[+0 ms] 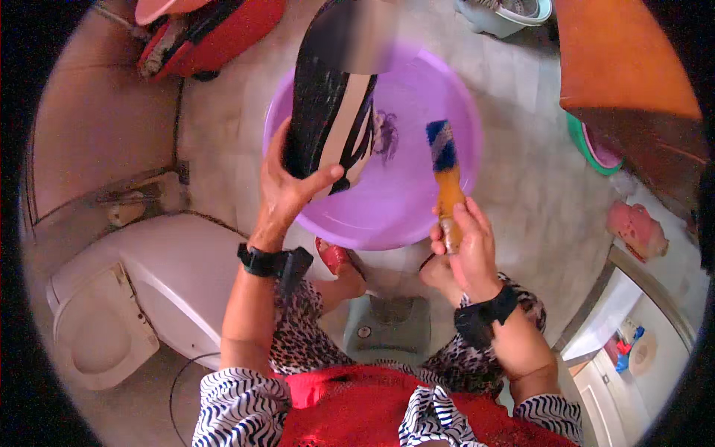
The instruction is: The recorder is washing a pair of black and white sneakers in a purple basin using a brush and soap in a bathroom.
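Note:
My left hand [285, 184] grips a black and beige shoe [335, 117] by its near end, with the thumb across the beige band. The shoe is tilted over the left side of a round purple basin [475, 128]; its far end is blurred. My right hand [469, 240] is closed around the amber handle of a scrub brush [447, 179]. Blue and white bristles point away from me, above the basin's right side and apart from the shoe. Dark purple streaks [386, 137] show in the basin beside the shoe; I cannot tell what they are.
A toilet [106, 329] stands at lower left. Red containers [240, 39] are at upper left, a pale bucket [511, 17] at upper right. An orange surface [625, 61] overhangs a green-rimmed basin [584, 148]. Pink footwear [637, 229] lies near the doorway. A grey stool [388, 329] is beneath me.

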The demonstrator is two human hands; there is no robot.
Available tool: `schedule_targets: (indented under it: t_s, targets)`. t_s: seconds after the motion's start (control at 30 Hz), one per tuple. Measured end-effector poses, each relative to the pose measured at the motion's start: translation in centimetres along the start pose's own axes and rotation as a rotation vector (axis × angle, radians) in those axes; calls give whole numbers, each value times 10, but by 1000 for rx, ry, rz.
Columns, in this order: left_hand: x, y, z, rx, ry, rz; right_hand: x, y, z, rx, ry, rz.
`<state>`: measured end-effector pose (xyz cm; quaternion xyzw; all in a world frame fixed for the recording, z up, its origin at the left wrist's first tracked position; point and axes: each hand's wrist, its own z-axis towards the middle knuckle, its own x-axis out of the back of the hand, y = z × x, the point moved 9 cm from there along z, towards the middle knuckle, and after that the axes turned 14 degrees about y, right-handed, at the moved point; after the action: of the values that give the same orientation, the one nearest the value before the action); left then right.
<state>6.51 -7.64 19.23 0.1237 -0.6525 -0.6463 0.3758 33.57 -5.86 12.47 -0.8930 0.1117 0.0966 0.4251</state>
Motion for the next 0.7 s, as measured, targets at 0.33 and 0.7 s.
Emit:
schedule_targets:
  t_s: [0.33,0.7]
  targets:
    - [27,-1,-24,220,146,-24,8,85,0,88,116,-238]
    - [110,145,-15,353,243,-148,-12,-47,-98,144,-36,-548]
